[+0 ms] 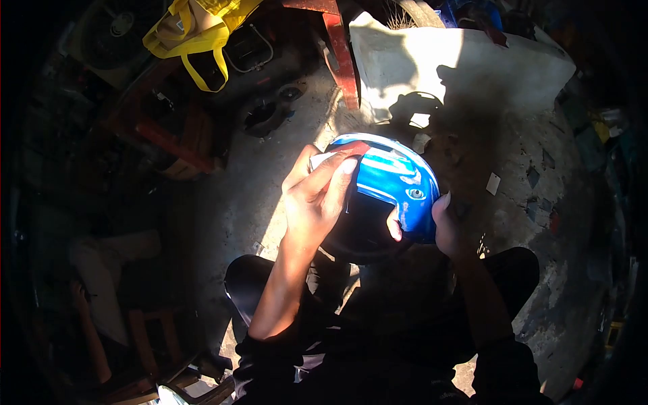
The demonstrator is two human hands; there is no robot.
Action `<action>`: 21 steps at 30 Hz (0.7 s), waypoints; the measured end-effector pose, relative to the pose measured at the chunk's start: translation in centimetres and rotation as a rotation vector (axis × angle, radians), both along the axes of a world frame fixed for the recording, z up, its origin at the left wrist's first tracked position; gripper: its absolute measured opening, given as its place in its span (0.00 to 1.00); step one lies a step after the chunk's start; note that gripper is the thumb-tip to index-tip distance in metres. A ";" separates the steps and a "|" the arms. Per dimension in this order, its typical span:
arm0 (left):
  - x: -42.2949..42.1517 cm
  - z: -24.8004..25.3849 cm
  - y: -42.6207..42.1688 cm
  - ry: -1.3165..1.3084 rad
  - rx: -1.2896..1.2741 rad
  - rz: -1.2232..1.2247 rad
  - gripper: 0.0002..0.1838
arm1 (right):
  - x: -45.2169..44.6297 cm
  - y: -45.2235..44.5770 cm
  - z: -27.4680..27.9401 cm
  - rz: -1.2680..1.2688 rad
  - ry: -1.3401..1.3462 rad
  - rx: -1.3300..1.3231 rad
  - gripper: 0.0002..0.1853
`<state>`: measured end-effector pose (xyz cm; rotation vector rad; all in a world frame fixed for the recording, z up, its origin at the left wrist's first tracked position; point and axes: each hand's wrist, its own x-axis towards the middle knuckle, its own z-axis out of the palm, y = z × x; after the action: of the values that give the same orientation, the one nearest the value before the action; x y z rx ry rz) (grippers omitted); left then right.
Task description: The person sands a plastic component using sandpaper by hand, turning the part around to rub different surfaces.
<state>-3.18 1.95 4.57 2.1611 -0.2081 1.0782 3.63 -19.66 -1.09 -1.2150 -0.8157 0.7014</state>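
A blue helmet shell (415, 177) with white patches and a dark opening facing me is held above my lap. My right hand (451, 226) grips its right rim, thumb outside and a fingertip showing inside the opening. A small metal snap or rivet (416, 194) sits on that side. My left hand (317, 185) pinches a reddish-brown folded sheet (356, 148), which looks like sandpaper, against the upper left of the shell. Part of that sheet is hidden behind my fingers.
A yellow bag (216, 40) hangs at the upper left near a red metal frame (341, 61). Behind the helmet stands a pale slab-like block (385, 67). Scraps lie on the concrete floor (533, 148). Another person's arm (91, 331) shows in shadow at lower left, beside a wooden stool (152, 337).
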 end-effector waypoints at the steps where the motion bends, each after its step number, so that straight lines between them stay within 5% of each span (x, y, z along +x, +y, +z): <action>1: 0.0 0.0 0.0 -0.002 0.000 -0.003 0.10 | -0.1 0.0 0.3 -0.003 -0.002 0.000 0.57; 9: 0.2 -1.0 0.2 -0.031 -0.041 -0.029 0.13 | 0.3 -0.3 -1.4 -0.025 0.221 0.105 0.55; 21: 0.1 -0.9 0.0 0.102 0.067 0.061 0.15 | -0.1 0.2 0.3 -0.016 0.059 0.065 0.50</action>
<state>-3.07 1.95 3.71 2.2889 -0.1340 1.0044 3.54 -19.44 -0.78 -1.1361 -0.7734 0.6894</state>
